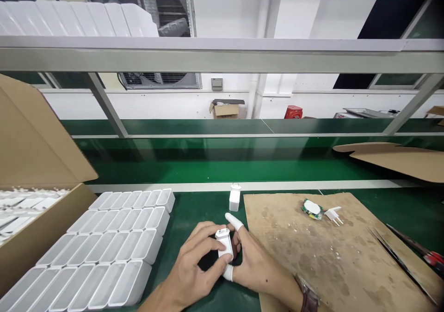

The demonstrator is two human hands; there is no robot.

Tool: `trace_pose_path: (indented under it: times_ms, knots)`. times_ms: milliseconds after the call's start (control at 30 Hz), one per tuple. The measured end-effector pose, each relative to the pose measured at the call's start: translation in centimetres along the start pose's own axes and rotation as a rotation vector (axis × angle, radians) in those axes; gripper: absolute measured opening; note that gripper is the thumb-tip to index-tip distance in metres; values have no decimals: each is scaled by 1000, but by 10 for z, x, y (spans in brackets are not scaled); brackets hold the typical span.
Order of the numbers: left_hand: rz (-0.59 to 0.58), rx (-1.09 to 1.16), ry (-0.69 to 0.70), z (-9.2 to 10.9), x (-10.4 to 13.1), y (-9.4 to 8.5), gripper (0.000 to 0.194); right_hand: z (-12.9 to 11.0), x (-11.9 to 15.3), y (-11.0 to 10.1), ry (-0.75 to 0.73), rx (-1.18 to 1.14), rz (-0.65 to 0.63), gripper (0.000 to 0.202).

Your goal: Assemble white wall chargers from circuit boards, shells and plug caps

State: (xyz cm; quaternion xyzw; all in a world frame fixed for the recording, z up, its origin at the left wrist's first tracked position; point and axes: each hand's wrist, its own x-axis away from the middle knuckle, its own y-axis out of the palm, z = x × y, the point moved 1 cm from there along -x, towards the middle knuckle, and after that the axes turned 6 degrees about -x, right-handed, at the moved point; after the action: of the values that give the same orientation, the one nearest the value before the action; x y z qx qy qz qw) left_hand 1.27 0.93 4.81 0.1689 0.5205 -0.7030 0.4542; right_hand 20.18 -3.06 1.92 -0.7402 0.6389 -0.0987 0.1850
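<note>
Both of my hands are together over the green mat, on a small white charger housing (pixel 225 241) held upright and slightly tilted. My left hand (pixel 192 263) pinches it between thumb and fingers. From the other side, my right hand (pixel 256 261) closes round it, its index finger stretched forward and its thumb low by the base. White finger cots cover that thumb and index finger; its other fingers are partly hidden behind the housing. A second white charger housing (pixel 235 198) stands just beyond my hands. Right of them, a green circuit board (pixel 312 209) lies near a white two-pin plug piece (pixel 333 215).
Rows of white plastic cases (pixel 132 282) fill the left side, beside an open carton (pixel 52 224) of white parts. A stained cardboard sheet (pixel 305 266) lies right, with tweezers (pixel 398 261) and a red-handled tool (pixel 432 258). A shelf rail (pixel 222 60) crosses above the bench.
</note>
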Motion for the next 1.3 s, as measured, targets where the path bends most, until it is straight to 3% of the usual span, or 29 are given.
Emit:
trace_pose_path:
  times_ms: [233, 400, 567, 633, 733, 833, 1033, 1167, 1300]
  knots:
    - [-104, 68, 1, -6, -1, -7, 25, 11, -2, 0, 46, -18, -30, 112]
    - [-132, 90, -6, -5, -2, -10, 20, 8, -3, -1, 22, -79, -46, 108]
    - [-250, 40, -188, -3, 9, -11, 19, 9, -8, -16, -39, -182, -131, 98]
    - [-224, 1, -278, -7, 11, -9, 12, 14, -14, -27, -68, -308, -81, 84]
    - [-149, -54, -403, -18, 4, -3, 6, 23, -26, -41, -88, -373, 139, 67]
    - [-46, -44, -525, -35, -16, 6, 10, 34, -35, -46, -83, -334, 266, 76]
    - [79, -3, -580, -56, -54, 35, 20, 45, -41, -40, -97, -268, 210, 93]
    - [93, 10, -561, -53, -62, 55, 30, 43, -41, -44, -122, -265, 156, 94]
    - [109, -9, -575, -53, -65, 63, 46, 42, -43, -48, -132, -286, 151, 97]
